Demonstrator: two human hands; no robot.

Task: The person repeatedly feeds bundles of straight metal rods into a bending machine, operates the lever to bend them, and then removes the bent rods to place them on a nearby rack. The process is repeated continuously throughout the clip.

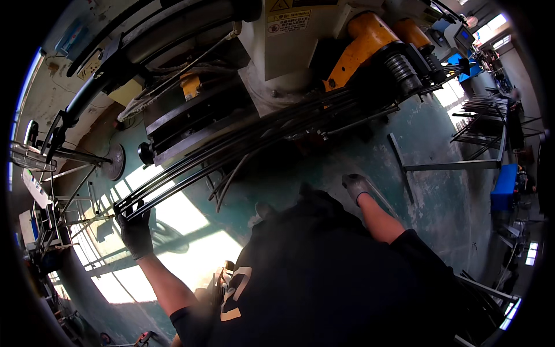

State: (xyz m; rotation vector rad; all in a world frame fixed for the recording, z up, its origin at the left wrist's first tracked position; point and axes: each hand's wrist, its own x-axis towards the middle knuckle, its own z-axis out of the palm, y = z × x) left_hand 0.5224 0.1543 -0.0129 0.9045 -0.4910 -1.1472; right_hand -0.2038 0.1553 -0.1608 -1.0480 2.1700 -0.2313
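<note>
My left hand (136, 232), in a dark glove, is closed around the near left ends of several long black metal tubes (243, 140). The tubes slant up to the right, past the front of a machine, and their far ends lie among its parts. In a grey glove, my right hand (354, 186) is over the floor to the right of my body, below the tubes and apart from them. Nothing shows in it, but its fingers are foreshortened and their pose is unclear.
A large machine (277, 58) with orange arms (364, 43) stands ahead. At the right are a metal frame (454, 166), a rack of stacked rods (483, 113) and a blue bin (504, 188). A round-based stand (114, 162) is at left. Sunlight falls on the green floor (439, 220).
</note>
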